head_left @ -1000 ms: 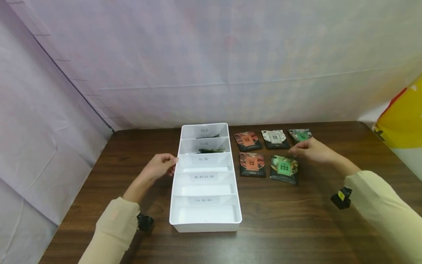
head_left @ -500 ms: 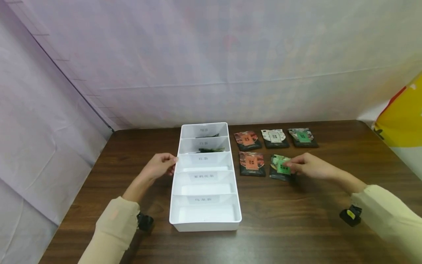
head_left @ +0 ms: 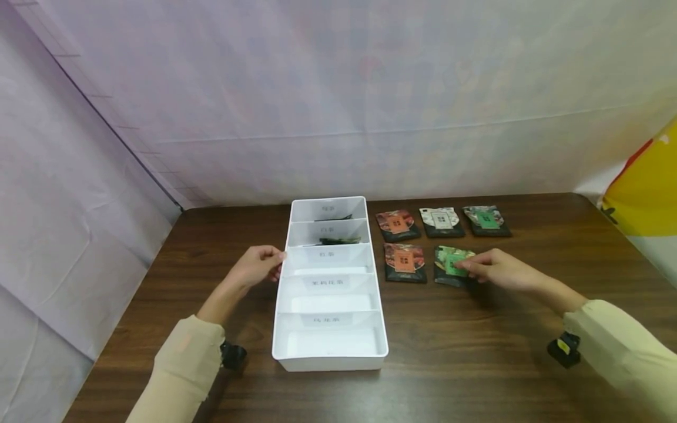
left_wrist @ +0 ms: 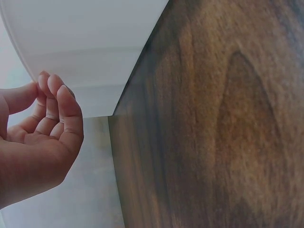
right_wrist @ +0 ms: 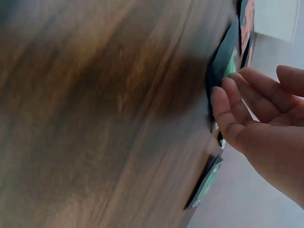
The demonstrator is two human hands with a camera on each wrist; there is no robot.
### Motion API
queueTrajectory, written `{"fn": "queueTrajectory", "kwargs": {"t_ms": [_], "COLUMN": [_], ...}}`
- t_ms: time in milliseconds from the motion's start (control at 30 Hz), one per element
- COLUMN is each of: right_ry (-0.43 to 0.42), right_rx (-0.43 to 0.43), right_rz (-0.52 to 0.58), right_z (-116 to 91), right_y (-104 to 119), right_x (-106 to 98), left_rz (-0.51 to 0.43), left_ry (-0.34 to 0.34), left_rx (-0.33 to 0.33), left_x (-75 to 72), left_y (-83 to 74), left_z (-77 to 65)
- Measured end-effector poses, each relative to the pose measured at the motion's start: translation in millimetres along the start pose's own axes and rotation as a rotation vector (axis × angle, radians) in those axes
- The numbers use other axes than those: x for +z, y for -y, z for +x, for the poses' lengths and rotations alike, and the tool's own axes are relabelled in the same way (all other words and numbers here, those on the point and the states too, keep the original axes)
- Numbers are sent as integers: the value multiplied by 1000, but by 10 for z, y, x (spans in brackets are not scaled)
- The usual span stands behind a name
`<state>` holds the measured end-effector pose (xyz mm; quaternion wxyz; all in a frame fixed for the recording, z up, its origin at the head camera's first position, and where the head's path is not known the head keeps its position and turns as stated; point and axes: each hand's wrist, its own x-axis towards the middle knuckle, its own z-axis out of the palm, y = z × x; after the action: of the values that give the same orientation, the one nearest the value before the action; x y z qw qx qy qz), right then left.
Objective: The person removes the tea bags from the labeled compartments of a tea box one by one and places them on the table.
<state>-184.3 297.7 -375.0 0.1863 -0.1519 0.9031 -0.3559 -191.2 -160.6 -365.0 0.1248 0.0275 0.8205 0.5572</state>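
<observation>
A long white divided box (head_left: 330, 365) with labelled compartments stands on the brown table. My left hand (head_left: 257, 267) pinches its left rim between thumb and fingers, as the left wrist view also shows, the box wall (left_wrist: 85, 42) rising beside the fingertips. Over on the right, my right hand (head_left: 499, 270) has its fingertips on a green-labelled tea packet (head_left: 446, 258) lying flat, covering its right part. In the right wrist view those fingers (right_wrist: 223, 102) are loosely extended on the packet, with the thumb apart. Dark-edged packets (head_left: 341, 241) sit in the two far compartments.
Around the touched packet lie two orange-labelled packets (head_left: 398, 225), a white-labelled one (head_left: 442, 221) and another green-labelled one (head_left: 488, 220). A pale curtain (head_left: 338, 117) hangs behind the table (head_left: 455, 364). A yellow and red cloth (head_left: 645, 182) is at the far right.
My right hand has come down and toward me from beside the far green-labelled packet onto the nearer one, which has shifted slightly. The left hand keeps its place on the rim.
</observation>
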Motion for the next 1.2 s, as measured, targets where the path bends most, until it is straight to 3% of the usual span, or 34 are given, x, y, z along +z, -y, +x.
{"fn": "queueTrajectory", "kwargs": {"t_ms": [500,700,967,1200], "right_ry": [22,35,13,-17], "right_rx": [-22,-41,-52,-62], "right_rz": [-48,0,16,-85], "right_z": [102,94,93,127], "right_y": [-62,-31,126,355], "right_x": [-95,-150,-242,-320], "left_rz": [4,6,4,-1], "left_ry": [-6,-7,-6,-6], "left_rx": [1,-3,-5,-8], "left_x": [5,5,6,8], "left_y": [-5,-7,1,1], "left_z": [-4,-4,1,0]}}
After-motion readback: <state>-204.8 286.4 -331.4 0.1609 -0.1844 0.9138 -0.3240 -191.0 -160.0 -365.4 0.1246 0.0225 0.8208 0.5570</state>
